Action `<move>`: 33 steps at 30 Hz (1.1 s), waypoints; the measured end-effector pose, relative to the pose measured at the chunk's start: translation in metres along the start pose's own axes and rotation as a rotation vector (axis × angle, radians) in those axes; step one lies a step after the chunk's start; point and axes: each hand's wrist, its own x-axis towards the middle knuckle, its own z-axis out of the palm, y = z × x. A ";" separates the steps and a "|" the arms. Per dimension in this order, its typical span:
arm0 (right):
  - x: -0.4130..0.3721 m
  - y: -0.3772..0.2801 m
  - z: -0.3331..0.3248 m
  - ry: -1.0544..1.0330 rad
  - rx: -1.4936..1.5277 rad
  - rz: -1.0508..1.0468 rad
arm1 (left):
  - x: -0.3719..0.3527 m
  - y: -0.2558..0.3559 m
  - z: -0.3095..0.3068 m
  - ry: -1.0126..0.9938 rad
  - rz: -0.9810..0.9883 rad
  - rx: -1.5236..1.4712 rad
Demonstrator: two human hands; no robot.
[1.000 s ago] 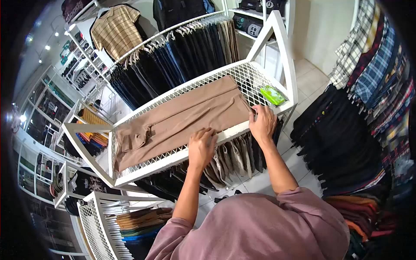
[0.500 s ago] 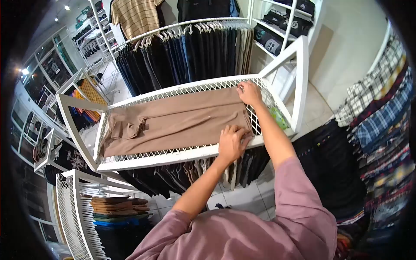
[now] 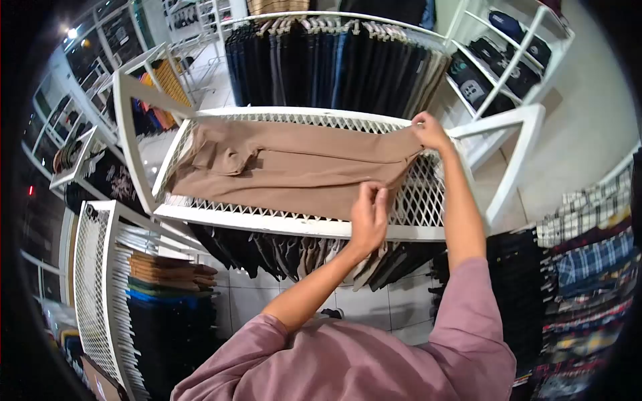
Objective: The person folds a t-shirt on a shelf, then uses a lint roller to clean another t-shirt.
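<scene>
A person in a mauve top (image 3: 348, 367) works with both hands over a long brown garment (image 3: 301, 160), which lies lengthwise on the white mesh top of a display rack (image 3: 287, 228) in a clothing shop. The right hand (image 3: 431, 131), at the garment's far right corner, has its thumb and fingers closed on the cloth, raising the end a little; the fingertips are partly lost against the fabric. The left hand (image 3: 370, 217) is at the near right corner, fingers curled and the thumb close to them; whether cloth is caught between them cannot be told. Bunched folds at the garment's left end hide its exact shape. Below, dark and beige clothes (image 3: 307, 257) hang half covered by the rack's edge and the left forearm. Behind, a row of dark trousers (image 3: 321, 67) is hidden at its lower ends by the rack, while a striped shirt (image 3: 277, 7) is cut off at the top. Plaid shirts (image 3: 595, 254) at right blur into the lens's dark rim.
</scene>
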 end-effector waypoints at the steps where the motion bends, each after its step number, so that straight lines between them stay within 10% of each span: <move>1: 0.013 -0.012 -0.001 -0.066 0.211 -0.031 | 0.006 0.004 -0.016 0.070 -0.063 -0.101; 7: 0.049 -0.159 0.005 -0.482 0.894 0.176 | 0.049 0.041 -0.132 0.403 -0.006 -0.232; 17: 0.150 -0.316 0.238 -0.370 0.557 -0.491 | 0.100 0.018 -0.339 0.845 0.156 0.171; 26: 0.116 -0.400 0.379 -0.115 0.002 -0.381 | 0.090 0.018 -0.425 0.848 -0.135 1.150; 33: 0.107 -0.373 0.424 0.001 -0.099 -0.396 | 0.091 0.000 -0.429 0.819 -0.162 1.370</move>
